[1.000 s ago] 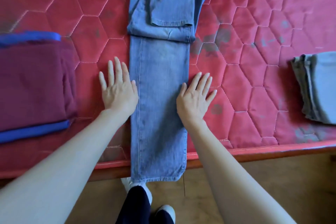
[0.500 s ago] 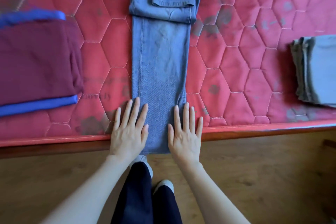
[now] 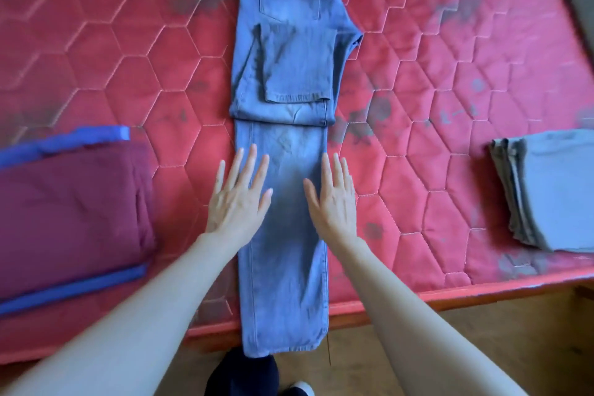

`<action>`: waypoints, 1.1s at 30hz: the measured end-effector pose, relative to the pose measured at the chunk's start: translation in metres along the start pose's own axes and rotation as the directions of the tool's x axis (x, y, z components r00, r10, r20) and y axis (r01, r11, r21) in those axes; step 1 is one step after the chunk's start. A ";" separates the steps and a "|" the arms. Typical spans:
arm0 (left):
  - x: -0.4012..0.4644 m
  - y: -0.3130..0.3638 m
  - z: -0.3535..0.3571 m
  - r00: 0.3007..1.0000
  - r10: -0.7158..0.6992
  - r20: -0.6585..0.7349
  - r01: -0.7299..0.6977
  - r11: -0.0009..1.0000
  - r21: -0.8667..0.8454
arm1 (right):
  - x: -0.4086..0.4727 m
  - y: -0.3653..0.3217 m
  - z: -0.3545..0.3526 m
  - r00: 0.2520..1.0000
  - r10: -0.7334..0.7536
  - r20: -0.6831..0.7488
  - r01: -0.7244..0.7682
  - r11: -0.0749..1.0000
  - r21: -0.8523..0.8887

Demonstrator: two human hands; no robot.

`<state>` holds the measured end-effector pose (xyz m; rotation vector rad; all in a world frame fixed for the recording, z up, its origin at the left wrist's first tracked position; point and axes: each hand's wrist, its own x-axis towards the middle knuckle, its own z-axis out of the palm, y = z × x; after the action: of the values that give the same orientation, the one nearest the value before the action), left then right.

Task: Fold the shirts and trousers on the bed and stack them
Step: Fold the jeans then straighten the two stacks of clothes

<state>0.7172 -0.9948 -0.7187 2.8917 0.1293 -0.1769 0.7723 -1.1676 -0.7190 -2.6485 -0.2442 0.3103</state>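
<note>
Light blue jeans (image 3: 286, 80) lie lengthwise down the middle of the red quilted bed (image 3: 434, 138), folded in half along the legs, with their hem hanging over the near edge. My left hand (image 3: 239, 194) lies flat with straight fingers on the jeans' left edge. My right hand (image 3: 334, 199) lies flat on the right edge. A folded maroon garment (image 3: 67, 215) rests on a blue one (image 3: 74, 286) at the left. Folded grey trousers (image 3: 553, 193) sit at the right.
The bed's red front edge (image 3: 450, 296) runs across the lower part of the view, with wooden floor (image 3: 514, 347) below it. My dark trouser leg (image 3: 241, 376) and a white shoe (image 3: 299, 389) stand right at the bed.
Both hands have slid from the hem at the bed's edge back up along the jeans' leg, staying flat. The view has tilted up, showing more of the bed.
</note>
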 end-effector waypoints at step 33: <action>0.135 -0.033 -0.069 0.834 0.406 -0.372 -0.439 0.899 -0.002 | 0.126 -0.025 -0.063 0.932 -0.271 -0.242 0.257 0.962 -0.090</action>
<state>0.8546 -0.9357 -0.6774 2.7446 -0.4313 0.4369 0.9067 -1.1436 -0.6749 -2.6334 -0.5260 -0.1236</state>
